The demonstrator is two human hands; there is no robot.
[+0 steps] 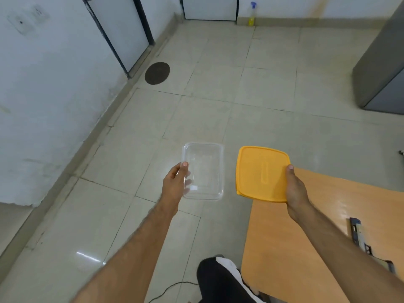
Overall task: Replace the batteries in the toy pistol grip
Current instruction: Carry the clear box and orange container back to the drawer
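Head view: the left hand point(175, 182) pinches a clear rectangular plastic container point(204, 170) above the tiled floor point(240, 95); the right hand point(295, 191) pinches a yellow plastic lid point(261, 173) over the orange wooden worktop's point(282, 248) edge. No toy pistol grip shows.

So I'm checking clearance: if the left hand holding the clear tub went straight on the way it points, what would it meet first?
Probably nothing near: ahead of the left hand and its clear rectangular plastic tub lies only bare tiled floor, though depth is unclear.

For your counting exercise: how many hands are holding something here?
2: the left hand holds the clear rectangular plastic container; the right hand holds the flat orange plastic lid.
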